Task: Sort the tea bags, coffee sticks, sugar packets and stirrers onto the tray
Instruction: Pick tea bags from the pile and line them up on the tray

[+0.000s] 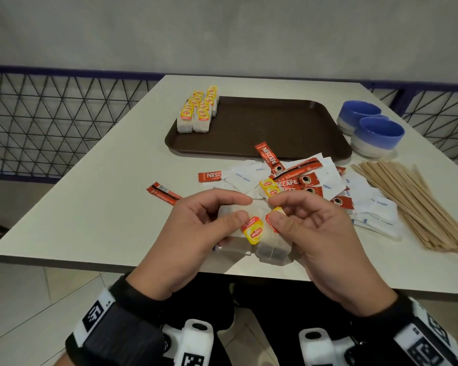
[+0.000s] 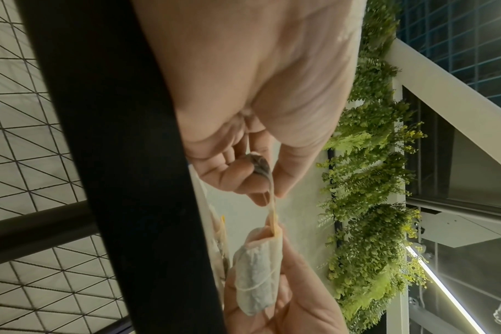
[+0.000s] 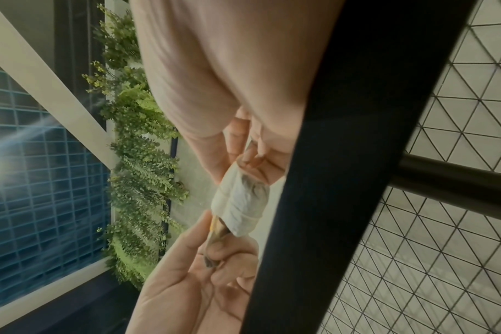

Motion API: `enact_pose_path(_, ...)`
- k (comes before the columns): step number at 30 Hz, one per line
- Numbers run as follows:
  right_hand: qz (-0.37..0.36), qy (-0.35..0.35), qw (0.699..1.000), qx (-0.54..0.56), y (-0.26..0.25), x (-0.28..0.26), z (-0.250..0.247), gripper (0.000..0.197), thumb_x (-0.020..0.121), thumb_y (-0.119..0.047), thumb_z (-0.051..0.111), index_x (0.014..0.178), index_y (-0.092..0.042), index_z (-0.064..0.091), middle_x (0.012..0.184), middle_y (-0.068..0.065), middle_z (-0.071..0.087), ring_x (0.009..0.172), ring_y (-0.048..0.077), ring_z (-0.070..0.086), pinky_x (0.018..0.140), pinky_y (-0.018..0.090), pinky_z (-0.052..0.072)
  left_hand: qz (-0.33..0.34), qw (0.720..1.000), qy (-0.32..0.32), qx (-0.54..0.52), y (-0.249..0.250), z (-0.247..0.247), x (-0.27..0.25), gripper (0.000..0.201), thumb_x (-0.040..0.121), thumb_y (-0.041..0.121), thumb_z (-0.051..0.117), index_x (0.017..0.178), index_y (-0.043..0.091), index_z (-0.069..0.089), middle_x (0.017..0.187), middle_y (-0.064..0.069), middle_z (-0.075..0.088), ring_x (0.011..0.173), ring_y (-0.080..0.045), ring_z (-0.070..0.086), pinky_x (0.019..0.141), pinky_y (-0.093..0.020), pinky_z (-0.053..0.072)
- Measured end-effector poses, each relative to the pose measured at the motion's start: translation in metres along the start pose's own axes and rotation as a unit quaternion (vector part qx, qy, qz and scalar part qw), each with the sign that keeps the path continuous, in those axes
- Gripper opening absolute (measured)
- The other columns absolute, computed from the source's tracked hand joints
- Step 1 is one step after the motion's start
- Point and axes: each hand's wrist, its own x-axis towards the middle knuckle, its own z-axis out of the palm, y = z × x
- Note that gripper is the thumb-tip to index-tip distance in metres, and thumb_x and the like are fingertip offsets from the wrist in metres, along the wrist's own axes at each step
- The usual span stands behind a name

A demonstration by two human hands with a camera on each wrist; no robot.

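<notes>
While both hands meet at lower centre, each pinches a tea bag.
Left hand (image 1: 196, 228) and right hand (image 1: 315, 228) grip, seemingly, separate tea bags (image 1: 271, 250); tray (image 1: 275, 128) upper centre holds stacked tea bags (image 1: 198, 109).

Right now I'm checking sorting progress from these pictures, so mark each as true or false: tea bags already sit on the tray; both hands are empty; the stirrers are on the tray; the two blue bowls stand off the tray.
1. Tea bags already sit on the tray. True.
2. Both hands are empty. False: the left hand and right hand each hold a tea bag.
3. The stirrers are on the tray. False: they lie on the table, right of it.
4. The two blue bowls stand off the tray. True.
</notes>
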Motion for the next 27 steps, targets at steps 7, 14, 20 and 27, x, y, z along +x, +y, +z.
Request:
enact_pose_path(7, -0.022, 0.013, 1.0, 0.001, 0.003, 0.001, -0.002, 0.022, 0.078, -0.009, 0.073, 0.1, -0.009, 0.074, 0.09, 0.006, 0.074, 0.084, 0.022, 0.073, 0.066, 0.029, 0.059, 0.008, 1.0, 0.016, -0.014, -0.001, 0.0, 0.001, 0.018, 0.077, 0.016, 0.075, 0.094, 0.018, 0.079, 0.086, -0.009, 0.074, 0.066, -0.014, 0.061, 0.054, -0.021, 0.049)
enact_pose_path(14, -0.035, -0.003, 0.999, -0.019, 0.005, 0.0, -0.003, 0.021, 0.076, -0.02, 0.084, 0.096, -0.016, 0.079, 0.08, 0.006, 0.071, 0.071, 0.015, 0.068, 0.065, 0.022, 0.056, 0.029, 0.994, 0.085, -0.055, -0.007, -0.002, 0.006, 0.018, 0.078, 0.014, 0.082, 0.093, 0.023, 0.076, 0.077, -0.001, 0.068, 0.073, -0.027, 0.061, 0.06, -0.03, 0.052)
enact_pose_path(20, 0.022, -0.038, 0.997, -0.064, 0.004, 0.005, 0.007, 0.022, 0.07, -0.015, 0.082, 0.092, -0.015, 0.081, 0.08, 0.015, 0.07, 0.073, 0.024, 0.066, 0.072, 0.036, 0.055, 0.058, 0.989, 0.115, -0.076, -0.008, 0.0, 0.008, 0.016, 0.08, 0.013, 0.08, 0.093, 0.018, 0.073, 0.081, -0.002, 0.071, 0.074, -0.017, 0.067, 0.06, -0.025, 0.055)
enact_pose_path(27, 0.027, -0.051, 0.993, -0.101, 0.006, 0.01, 0.017, 0.016, 0.075, -0.02, 0.081, 0.091, -0.017, 0.082, 0.082, 0.014, 0.074, 0.076, 0.02, 0.068, 0.073, 0.035, 0.054, 0.081, 0.989, 0.117, -0.035, -0.011, 0.0, 0.007, 0.014, 0.081, 0.015, 0.079, 0.093, 0.02, 0.073, 0.087, -0.008, 0.071, 0.073, -0.021, 0.067, 0.062, -0.029, 0.056)
